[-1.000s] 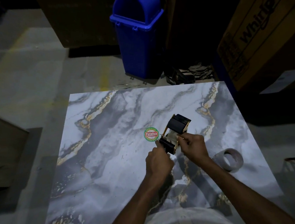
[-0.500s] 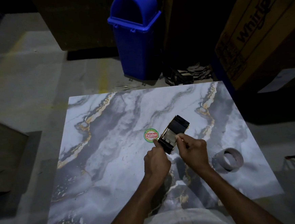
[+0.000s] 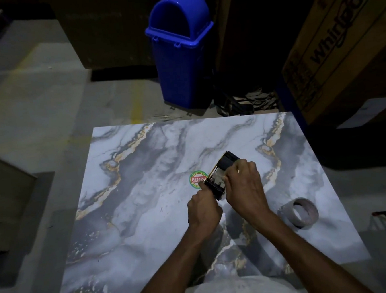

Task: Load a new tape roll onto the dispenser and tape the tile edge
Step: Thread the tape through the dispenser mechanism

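Slid right hand forward over dispenser, grasping it | pinching near end with left hand | tape roll apart on tile

You are working over a large marble-patterned tile, grey and white with gold veins, which is lying flat and carrying your things. A grey tape roll is sitting on it near the right edge, with its open core showing. A round green-and-red sticker is sitting on the tile near the middle. Around the tile, the concrete floor is carrying a blue bin just beyond the far edge and a cardboard box at the far right.
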Demonstrator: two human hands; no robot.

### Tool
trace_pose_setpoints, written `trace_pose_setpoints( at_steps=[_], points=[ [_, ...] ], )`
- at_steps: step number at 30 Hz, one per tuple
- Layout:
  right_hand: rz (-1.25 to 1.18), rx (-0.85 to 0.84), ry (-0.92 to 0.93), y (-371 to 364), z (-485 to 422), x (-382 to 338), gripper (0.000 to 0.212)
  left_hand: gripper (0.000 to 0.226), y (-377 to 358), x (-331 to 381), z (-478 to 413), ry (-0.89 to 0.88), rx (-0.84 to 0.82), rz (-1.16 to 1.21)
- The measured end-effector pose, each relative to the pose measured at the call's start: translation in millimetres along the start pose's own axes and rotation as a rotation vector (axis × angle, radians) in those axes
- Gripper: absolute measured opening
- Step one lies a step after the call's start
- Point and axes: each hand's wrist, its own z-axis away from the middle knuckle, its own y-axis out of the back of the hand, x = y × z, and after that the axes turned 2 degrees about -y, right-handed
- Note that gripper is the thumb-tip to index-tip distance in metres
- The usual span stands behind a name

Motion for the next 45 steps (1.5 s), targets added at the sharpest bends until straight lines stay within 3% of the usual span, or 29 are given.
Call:
trace_pose_setpoints(
  at_steps=[11,19,27,38,45],
  points=[
    [-0.328,-0.035,-0.065,1,-8,12,0.008,0.078,1,2,-2,0.036,0.025,0.04],
    [-0.341,-0.084,0.011,12,-11,5,0.009,0.073,7,0,-6,0.036,0.033,0.013],
    [-0.369,0.017,0.082,24,2,-13,0.011,0.069,6,-3,-8,0.063,-0.01,0.052],
    [-0.389,-0.059,-0.018,44,-40,17,0.019,0.075,4,-8,-4,0.015,0.023,0.011],
    [-0.4,-0.096,0.021,47,-30,-5,0.016,0.078,5,-7,-12,0.056,0.016,0.05]
  ],
)
